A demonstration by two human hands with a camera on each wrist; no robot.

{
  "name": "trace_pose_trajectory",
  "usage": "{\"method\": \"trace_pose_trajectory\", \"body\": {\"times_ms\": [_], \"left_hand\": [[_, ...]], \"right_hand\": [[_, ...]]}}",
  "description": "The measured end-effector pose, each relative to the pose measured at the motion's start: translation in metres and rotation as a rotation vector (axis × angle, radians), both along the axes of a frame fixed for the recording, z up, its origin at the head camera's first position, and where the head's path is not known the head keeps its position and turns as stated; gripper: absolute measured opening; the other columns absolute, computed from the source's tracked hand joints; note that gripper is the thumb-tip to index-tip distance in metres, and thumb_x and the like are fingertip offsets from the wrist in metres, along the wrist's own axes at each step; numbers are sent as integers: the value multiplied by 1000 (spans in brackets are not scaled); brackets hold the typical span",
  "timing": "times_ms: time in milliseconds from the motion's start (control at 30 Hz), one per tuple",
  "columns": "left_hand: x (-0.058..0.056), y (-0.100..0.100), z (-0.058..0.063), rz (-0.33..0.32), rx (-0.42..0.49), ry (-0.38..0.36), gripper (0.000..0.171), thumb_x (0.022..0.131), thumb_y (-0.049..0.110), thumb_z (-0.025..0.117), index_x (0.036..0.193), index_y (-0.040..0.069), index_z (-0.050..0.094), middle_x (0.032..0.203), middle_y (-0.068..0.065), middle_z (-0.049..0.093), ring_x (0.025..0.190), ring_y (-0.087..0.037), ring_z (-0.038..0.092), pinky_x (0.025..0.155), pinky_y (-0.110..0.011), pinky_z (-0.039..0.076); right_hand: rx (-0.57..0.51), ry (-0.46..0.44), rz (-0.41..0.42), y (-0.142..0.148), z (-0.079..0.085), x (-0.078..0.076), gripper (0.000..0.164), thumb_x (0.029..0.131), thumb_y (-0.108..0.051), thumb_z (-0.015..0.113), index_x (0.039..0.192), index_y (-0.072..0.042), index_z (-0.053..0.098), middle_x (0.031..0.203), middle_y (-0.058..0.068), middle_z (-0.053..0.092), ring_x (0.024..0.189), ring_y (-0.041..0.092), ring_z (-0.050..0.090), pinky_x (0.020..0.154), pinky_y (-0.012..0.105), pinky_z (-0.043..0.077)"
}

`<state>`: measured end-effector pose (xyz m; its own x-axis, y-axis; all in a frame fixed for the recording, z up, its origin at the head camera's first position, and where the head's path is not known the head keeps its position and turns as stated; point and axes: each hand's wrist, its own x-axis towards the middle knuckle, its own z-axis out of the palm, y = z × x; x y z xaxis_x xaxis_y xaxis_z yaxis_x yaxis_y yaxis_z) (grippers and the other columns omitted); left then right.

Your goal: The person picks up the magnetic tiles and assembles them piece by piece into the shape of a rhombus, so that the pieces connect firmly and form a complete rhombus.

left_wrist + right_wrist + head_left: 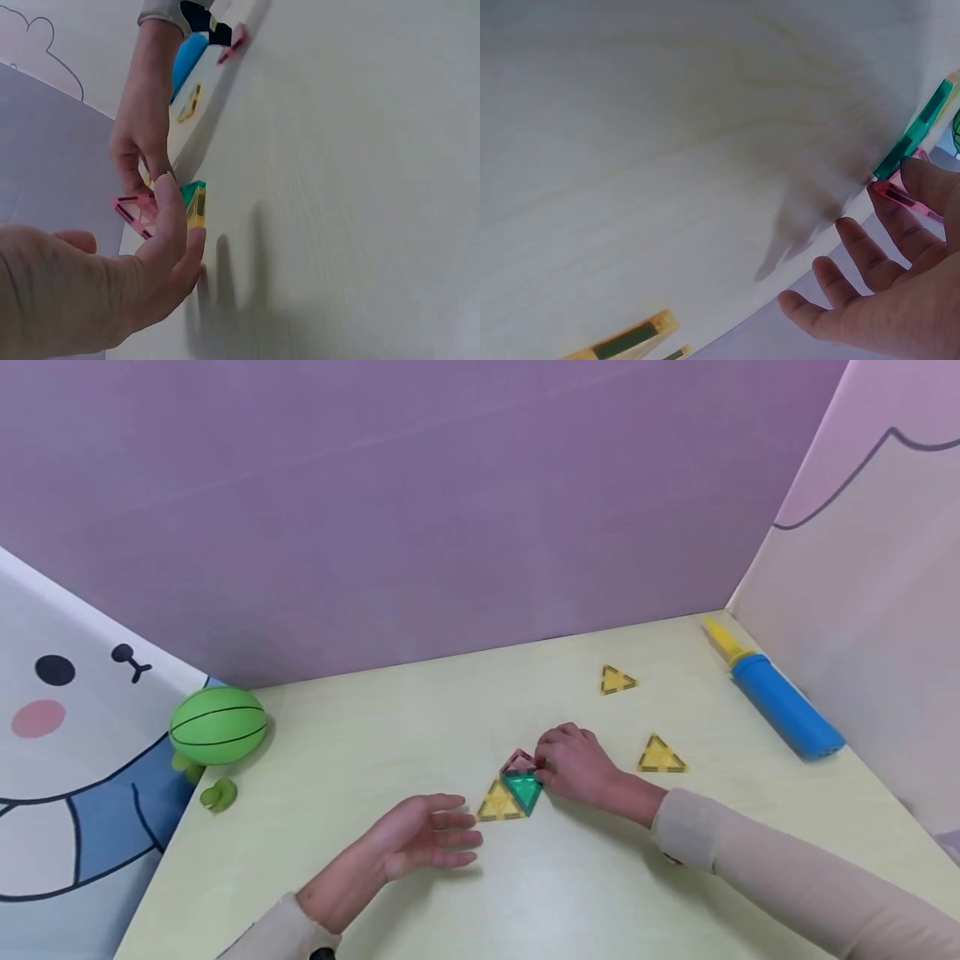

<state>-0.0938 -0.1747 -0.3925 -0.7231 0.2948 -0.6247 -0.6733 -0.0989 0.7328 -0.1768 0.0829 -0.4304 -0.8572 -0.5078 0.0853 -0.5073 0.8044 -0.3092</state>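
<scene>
A red triangular magnetic tile (519,763) lies against a green triangular tile (524,792), which borders a yellow triangular tile (498,803). My right hand (576,764) pinches the red tile at its right corner between thumb and index finger, close to the green tile's edge; its other fingers spread loosely in the right wrist view. Just left of the yellow tile, my left hand (429,835) hovers over the table with its fingers extended and nothing in them.
Two more yellow triangular tiles (618,680) (662,755) lie to the right. Another red tile (233,43) sits under the right sleeve. A blue pump with a yellow nozzle (783,706) rests by the right wall. At the left are a green ball (218,725) and a small green toy (219,795).
</scene>
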Motion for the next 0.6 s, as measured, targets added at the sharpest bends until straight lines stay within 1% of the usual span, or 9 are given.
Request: {"method": "trace_pose_trajectory", "body": {"times_ms": [67,133,233,300,400,500,600], "left_hand": [[2,3,0,40,32,-38,56,102,22,51,147,-3,28,139,-35,42,121,-45,59,99,-54,52],[4,5,-1,65,55,-60,54,102,22,52,145,0,27,136,-32,43,119,-43,61,99,-53,52],[4,8,-3,88,66,-71,50,101,21,53,140,5,26,129,-27,48,114,-40,65,99,-52,52],[3,9,-4,100,66,-69,47,101,20,53,138,6,27,124,-24,51,111,-37,66,99,-51,53],[1,10,-7,90,57,-33,48,101,17,51,141,1,28,120,-19,54,107,-31,67,96,-48,55],[-3,13,-10,50,31,34,52,102,14,50,146,-2,28,117,-15,55,103,-25,66,90,-42,57],[-7,18,-11,18,-9,100,53,102,13,51,148,-1,30,115,-14,57,101,-21,65,87,-37,58]], "right_hand": [[2,2,0,0,0,0,9,90,-26,75,92,-17,76,117,6,69,119,34,54,98,61,45],[7,-2,-3,0,0,0,9,90,-26,75,91,-18,75,118,6,69,119,34,54,99,61,45],[14,-18,-10,0,1,0,8,89,-26,75,90,-18,74,120,7,68,121,34,53,99,62,44],[17,-28,-12,0,2,0,8,90,-27,75,90,-19,74,120,7,68,121,34,52,100,62,44],[14,-37,-10,0,3,0,8,90,-26,75,90,-19,74,121,7,68,122,35,52,100,62,43],[12,-37,-10,0,3,0,8,89,-26,75,90,-19,74,121,7,68,122,35,52,100,62,43],[15,-30,-9,0,3,0,8,89,-26,75,91,-19,74,121,6,68,122,34,52,101,62,43]]}}
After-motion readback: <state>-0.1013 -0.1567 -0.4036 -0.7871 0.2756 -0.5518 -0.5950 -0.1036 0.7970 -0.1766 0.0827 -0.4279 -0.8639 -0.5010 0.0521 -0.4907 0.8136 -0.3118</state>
